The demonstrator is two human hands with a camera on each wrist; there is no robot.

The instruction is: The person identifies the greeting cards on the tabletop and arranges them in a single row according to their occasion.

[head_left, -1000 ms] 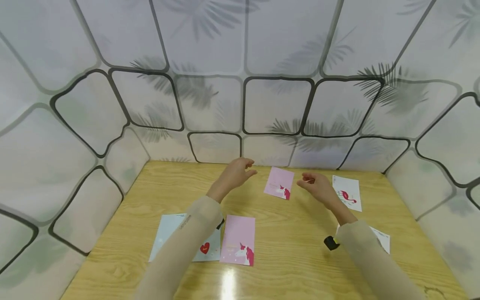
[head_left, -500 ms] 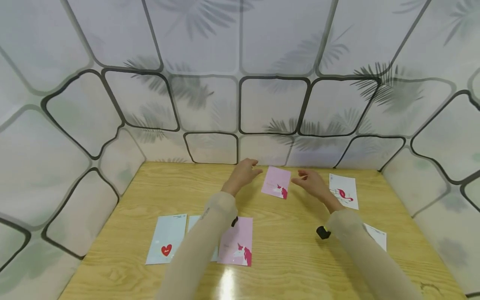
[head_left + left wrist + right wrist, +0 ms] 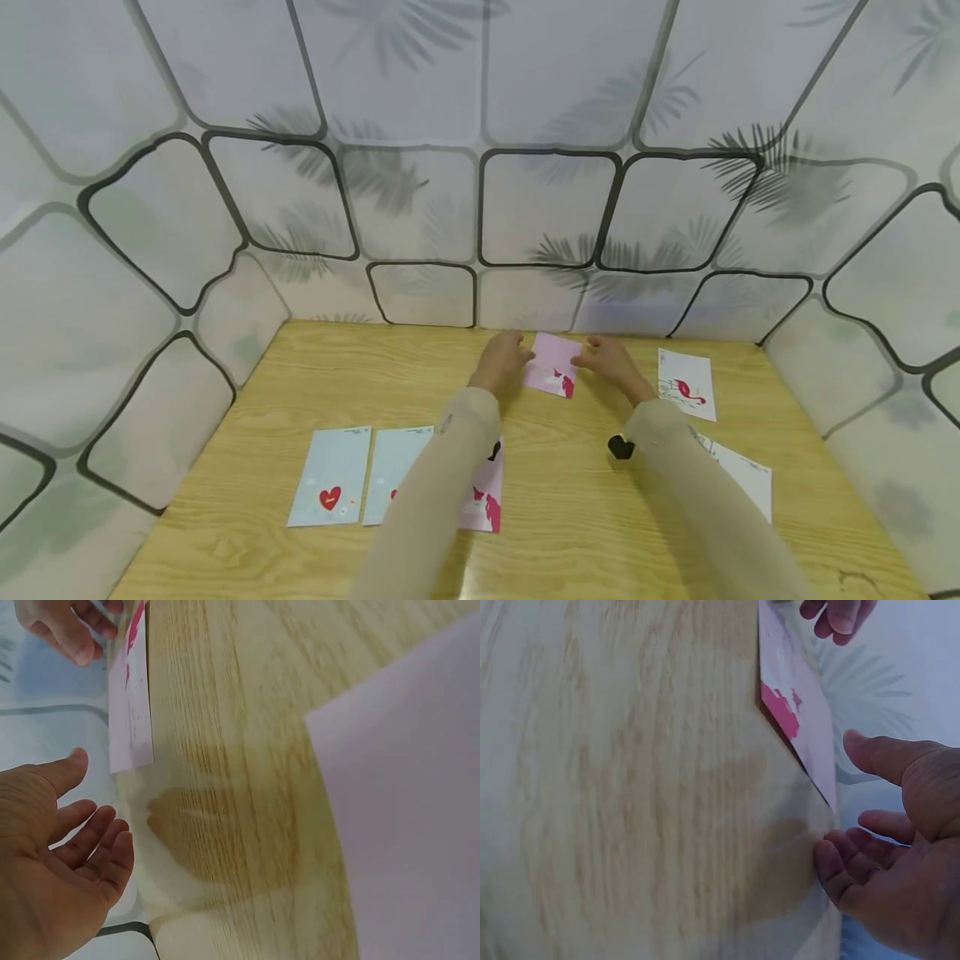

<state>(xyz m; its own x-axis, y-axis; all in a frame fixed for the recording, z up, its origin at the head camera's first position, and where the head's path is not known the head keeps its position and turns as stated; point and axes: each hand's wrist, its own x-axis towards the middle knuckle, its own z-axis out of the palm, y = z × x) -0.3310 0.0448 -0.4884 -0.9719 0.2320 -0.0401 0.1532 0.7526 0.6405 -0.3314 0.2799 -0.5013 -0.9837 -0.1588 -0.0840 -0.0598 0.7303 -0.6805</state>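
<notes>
At the back of the table lies a pink unicorn card, also visible in the left wrist view as a pale pink card. My left hand is beside its left edge, fingers loosely bent and nothing in them. On the other side, my right hand has its thumb right at the card's right edge in the head view. Seen from the right wrist, the right hand has thumb and fingers apart with a gap to the card.
A second pink unicorn card lies nearer, partly behind my left sleeve. Left of it are two pale blue heart cards. On the right lie a white flamingo card and another white card. A patterned fabric wall borders the table.
My left hand has moved right to the far pink card's left edge, and my right hand has come slightly left to its right edge. The cards stay where they lay.
</notes>
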